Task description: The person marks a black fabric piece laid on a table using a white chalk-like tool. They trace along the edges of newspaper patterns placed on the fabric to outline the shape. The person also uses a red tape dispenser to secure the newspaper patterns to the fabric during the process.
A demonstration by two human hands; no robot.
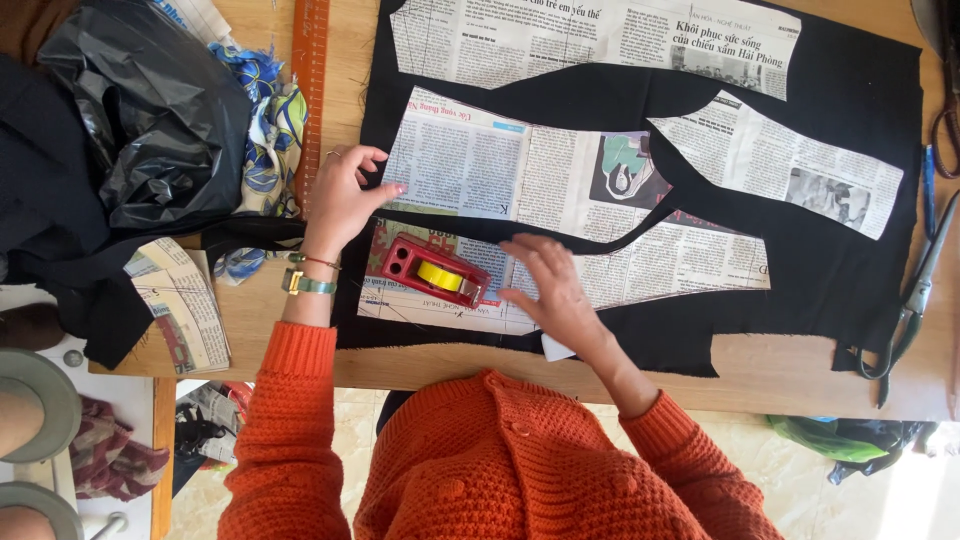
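Black fabric (850, 260) covers a wooden table (780, 375), with several newspaper pattern pieces (560, 180) laid on it. My left hand (345, 198), wearing a ring, a bracelet and a watch, rests with spread fingers on the left edge of the middle newspaper piece. My right hand (552, 285) lies flat on the lower newspaper piece, fingers apart. Its fingertips are just right of a red tape dispenser (432, 270) with a yellow roll. Neither hand grips anything. I wear an orange knitted sweater.
Scissors (915, 300) lie at the table's right edge, with a blue pen (928, 190) above them. A wooden ruler (311, 90) lies upright left of the fabric. A black plastic bag (150, 110), patterned cloth (268, 135) and cut newspaper scraps (180, 305) crowd the left side.
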